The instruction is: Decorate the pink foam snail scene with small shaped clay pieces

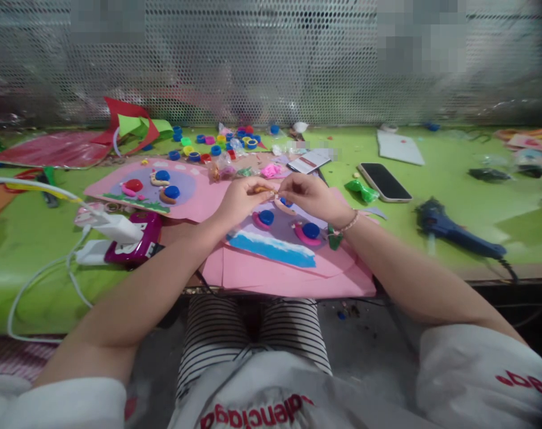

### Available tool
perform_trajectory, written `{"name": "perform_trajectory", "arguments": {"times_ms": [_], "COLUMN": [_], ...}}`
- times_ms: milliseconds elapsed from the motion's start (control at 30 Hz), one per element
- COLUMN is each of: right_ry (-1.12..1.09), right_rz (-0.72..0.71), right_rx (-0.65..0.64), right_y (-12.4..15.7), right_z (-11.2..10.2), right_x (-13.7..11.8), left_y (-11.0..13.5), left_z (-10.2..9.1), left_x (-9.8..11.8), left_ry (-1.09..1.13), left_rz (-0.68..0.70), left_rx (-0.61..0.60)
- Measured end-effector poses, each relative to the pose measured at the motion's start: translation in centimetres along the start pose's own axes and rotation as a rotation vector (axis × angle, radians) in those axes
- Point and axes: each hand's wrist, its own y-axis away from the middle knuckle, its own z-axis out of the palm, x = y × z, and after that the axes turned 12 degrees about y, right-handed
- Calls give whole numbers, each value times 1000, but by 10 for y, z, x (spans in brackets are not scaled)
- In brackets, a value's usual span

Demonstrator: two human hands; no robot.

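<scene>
Both hands work close together above the near pink sheet [253,277]. The left hand [237,201] has thumb and fingers clamped on a thin brown roll [263,189], which lies sideways over the upper part of the sheet, its inner end toward the other hand. The right hand [313,195], with a bracelet [349,222] at the wrist, has its fingertips drawn together at that inner end; whether they grip it cannot be told.

Just below the fingers, a pale snail [287,208] with a blue shell is partly hidden by the right hand. Nearer the person lie two pink snails, the left one [265,219] and the right one [309,232], both with blue shells, above a blue strip [271,249] with a white upper edge.

To the left, a second sheet [194,205] bears three snails, one red-shelled [133,186] and two blue-shelled [170,193]. Beyond the hands are scattered bottle caps [215,150] and a card [309,160]. To the right lie a green bag [362,191], a phone [384,182] and a glue gun [459,231]; a purple power strip [139,241] with plugs stands beside the left forearm.
</scene>
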Motion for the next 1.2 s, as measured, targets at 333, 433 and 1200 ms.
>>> {"name": "perform_trajectory", "arguments": {"times_ms": [333, 433, 1200], "right_ry": [150, 193, -265], "right_rz": [-131, -162, 247], "right_rx": [-23, -24, 97], "right_y": [0, 2, -8], "right_z": [1, 2, -3], "right_x": [-1, -3, 13], "left_y": [2, 3, -11], "left_z": [2, 3, -6], "left_x": [3, 4, -4], "left_ry": [-96, -133, 94], "left_rz": [91, 121, -28], "left_rx": [-111, -157, 336]}}
